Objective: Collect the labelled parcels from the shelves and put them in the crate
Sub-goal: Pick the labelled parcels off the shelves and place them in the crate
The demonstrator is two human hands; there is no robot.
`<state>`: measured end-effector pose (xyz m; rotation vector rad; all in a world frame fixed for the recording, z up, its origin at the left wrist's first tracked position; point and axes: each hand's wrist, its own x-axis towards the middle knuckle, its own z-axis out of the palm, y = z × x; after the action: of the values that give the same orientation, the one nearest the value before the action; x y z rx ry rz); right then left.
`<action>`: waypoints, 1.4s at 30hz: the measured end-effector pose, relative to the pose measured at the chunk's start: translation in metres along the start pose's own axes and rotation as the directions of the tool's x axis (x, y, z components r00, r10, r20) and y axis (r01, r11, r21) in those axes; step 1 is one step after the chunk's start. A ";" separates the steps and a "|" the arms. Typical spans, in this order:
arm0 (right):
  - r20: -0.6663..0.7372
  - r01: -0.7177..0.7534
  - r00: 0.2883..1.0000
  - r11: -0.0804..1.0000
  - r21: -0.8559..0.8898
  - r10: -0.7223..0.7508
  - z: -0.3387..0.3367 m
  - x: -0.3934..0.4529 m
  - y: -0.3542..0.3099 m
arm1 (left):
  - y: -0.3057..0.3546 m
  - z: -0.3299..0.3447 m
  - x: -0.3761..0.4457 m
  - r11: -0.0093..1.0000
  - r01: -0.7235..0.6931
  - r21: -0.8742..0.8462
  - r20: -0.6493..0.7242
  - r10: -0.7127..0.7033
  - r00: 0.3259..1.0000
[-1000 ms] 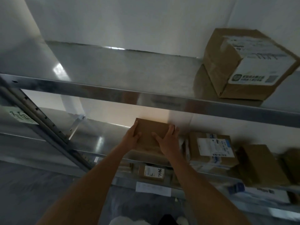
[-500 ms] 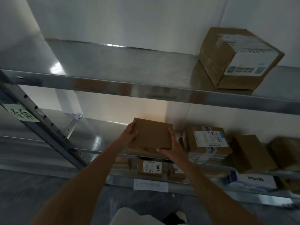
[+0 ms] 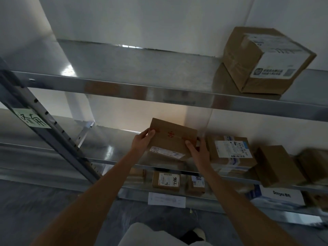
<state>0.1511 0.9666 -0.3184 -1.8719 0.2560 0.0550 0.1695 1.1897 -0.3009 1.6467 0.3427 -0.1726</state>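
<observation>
Parcel [image 3: 171, 139] held over the middle shelf [image 3: 99, 148], tilted; left hand [image 3: 142, 142] and right hand [image 3: 199, 153] each gripped one end, fingers curled round it. Red marks printed on its upper face; a white label on its near side, text too small to read. Box below [image 3: 166, 181] handwritten "98LL". White package [image 3: 282, 195] at lower right printed "Deeyeo". Large box [image 3: 266, 59] on the top shelf bore a white label, unreadable. Green note [image 3: 32, 118] on the upright, handwritten characters.
</observation>
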 end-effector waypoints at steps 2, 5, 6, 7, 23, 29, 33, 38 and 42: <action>0.025 0.011 1.000 1.000 -0.002 -0.011 0.005 -0.006 0.004 | -0.002 -0.001 -0.001 1.000 0.029 -0.012 -0.055 -0.030 0.998; 0.119 -0.023 0.993 1.000 0.011 0.022 0.014 -0.012 0.000 | -0.001 -0.004 -0.002 0.993 0.101 -0.055 -0.117 -0.107 0.987; 0.120 -0.032 0.992 0.999 0.004 0.032 0.016 -0.012 0.000 | -0.001 -0.006 -0.001 0.989 0.134 -0.064 -0.118 -0.141 0.983; 0.113 -0.031 0.993 0.999 -0.006 0.032 0.019 -0.009 0.001 | 0.000 -0.008 0.000 0.985 0.162 -0.064 -0.112 -0.169 0.979; 0.046 0.009 0.999 1.000 0.022 -0.010 0.020 0.006 -0.040 | -0.016 -0.037 -0.025 0.931 0.302 -0.204 0.238 -0.252 0.938; -0.152 0.069 0.987 0.996 0.064 -0.059 0.026 0.000 -0.044 | -0.045 -0.042 -0.040 0.903 0.310 -0.297 0.278 -0.229 0.933; -0.005 -0.039 0.999 0.979 0.199 0.041 0.043 -0.012 -0.034 | -0.055 -0.037 -0.042 0.800 0.417 -0.431 0.327 -0.292 0.899; 0.057 -0.029 0.998 0.932 0.362 0.009 0.052 -0.015 -0.021 | -0.062 -0.050 -0.037 0.775 0.539 -0.328 0.355 -0.428 0.831; 0.052 -0.097 0.995 0.957 0.272 0.086 0.053 -0.014 -0.012 | -0.053 -0.058 -0.032 0.849 0.437 -0.299 0.280 -0.359 0.890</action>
<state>0.1445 1.0221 -0.3213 -1.5808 0.3069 0.1136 0.1171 1.2473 -0.3351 1.1670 0.5198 -0.5694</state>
